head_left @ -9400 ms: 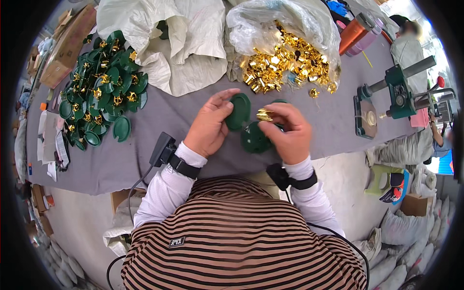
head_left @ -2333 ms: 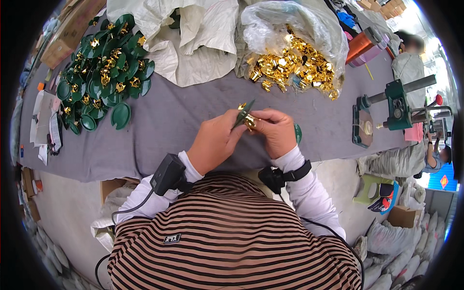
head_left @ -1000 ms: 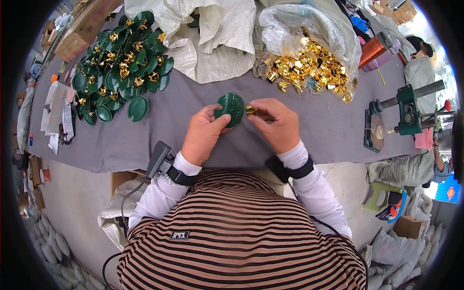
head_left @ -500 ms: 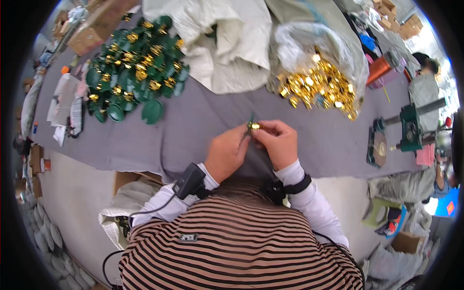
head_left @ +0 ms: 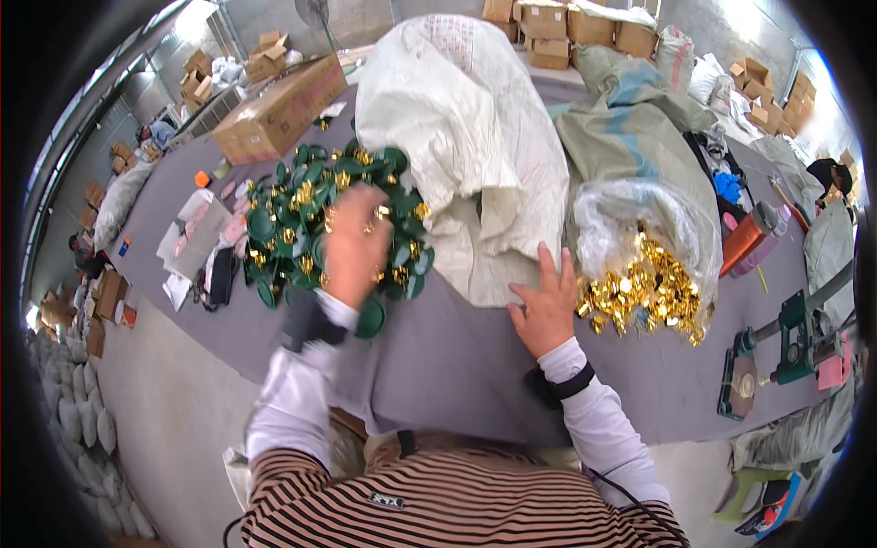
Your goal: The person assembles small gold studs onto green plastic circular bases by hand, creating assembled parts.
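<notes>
My left hand (head_left: 356, 245) is over the pile of dark green round pieces with gold bits (head_left: 301, 205) at the left of the table. Motion smears its fingers, so what it holds, if anything, cannot be made out. Between the white woven sack (head_left: 457, 119) and the heap of shiny gold pieces (head_left: 653, 292), my right hand (head_left: 550, 310) has its fingers spread with nothing in them. Its fingertips are at the sack's lower right edge. The gold heap spills from a clear plastic bag (head_left: 621, 215).
A grey cloth covers the table (head_left: 448, 365). A cardboard box (head_left: 279, 110) stands at the far left, near pale pouches (head_left: 196, 228). To the right are an orange cylinder (head_left: 747, 239) and a dark green hand press (head_left: 793, 342). A grey-green sack (head_left: 630, 137) lies behind the gold heap.
My hands have come apart from the small green and gold piece they held together. The left went out to the green pile; the right moved forward and opened. The view has tilted up.
</notes>
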Demonstrator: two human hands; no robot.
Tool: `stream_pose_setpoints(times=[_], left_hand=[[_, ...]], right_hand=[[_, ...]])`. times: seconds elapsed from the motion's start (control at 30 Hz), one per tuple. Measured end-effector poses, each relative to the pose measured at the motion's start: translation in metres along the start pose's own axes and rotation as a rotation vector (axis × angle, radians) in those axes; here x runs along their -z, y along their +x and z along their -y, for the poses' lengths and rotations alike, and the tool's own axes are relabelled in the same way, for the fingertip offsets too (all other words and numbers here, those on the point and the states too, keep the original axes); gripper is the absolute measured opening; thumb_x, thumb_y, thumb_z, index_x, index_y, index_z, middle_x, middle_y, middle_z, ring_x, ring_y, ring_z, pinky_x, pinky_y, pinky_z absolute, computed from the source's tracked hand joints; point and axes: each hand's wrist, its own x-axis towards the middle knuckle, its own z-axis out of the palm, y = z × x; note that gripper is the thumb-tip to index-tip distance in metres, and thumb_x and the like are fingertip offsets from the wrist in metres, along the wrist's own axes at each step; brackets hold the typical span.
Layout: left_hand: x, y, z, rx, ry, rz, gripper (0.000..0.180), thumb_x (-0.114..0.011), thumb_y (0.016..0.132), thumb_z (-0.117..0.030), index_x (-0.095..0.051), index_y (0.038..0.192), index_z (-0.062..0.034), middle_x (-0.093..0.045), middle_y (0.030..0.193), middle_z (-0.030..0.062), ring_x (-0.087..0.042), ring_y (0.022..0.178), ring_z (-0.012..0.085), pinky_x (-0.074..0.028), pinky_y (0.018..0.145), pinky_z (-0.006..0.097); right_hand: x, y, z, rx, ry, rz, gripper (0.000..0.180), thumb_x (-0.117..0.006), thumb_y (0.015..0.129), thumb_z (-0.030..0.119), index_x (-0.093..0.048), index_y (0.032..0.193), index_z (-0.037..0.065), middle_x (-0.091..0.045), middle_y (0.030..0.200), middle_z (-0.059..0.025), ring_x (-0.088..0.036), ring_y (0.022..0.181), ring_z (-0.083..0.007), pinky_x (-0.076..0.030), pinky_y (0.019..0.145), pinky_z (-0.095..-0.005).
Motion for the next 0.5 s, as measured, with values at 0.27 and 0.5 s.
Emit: stream_pose_setpoints(times=[0.27, 0.5], left_hand=[[-0.141, -0.006, -0.002, -0.129, 0.333, 0.328, 0.045, -0.071, 0.073, -0.025, -0.065, 0.115, -0.0111, -0.039, 0.144, 0.0201, -0.027, 0.136, 0.0438, -0.025, 0.107, 0.059], [-0.092, 0.043, 0.027, -0.023, 0.199, -0.218, 0.049, -0.068, 0.078, -0.009, -0.054, 0.123, 0.0038, -0.058, 0.122, 0.0199, -0.05, 0.117, 0.0405, -0.038, 0.102, 0.043]], right_hand=[[-0.018, 0.043, -0.071, -0.058, 0.237, 0.086, 0.046, -0.06, 0.072, -0.004, -0.057, 0.116, 0.002, -0.048, 0.134, -0.0156, -0.042, 0.124, -0.0411, -0.038, 0.104, -0.0428], [0.031, 0.031, -0.081, -0.41, 1.791, -0.361, 0.065, -0.057, 0.084, -0.001, -0.032, 0.143, -0.003, -0.044, 0.14, -0.0126, -0.045, 0.126, -0.025, -0.03, 0.111, -0.0385]])
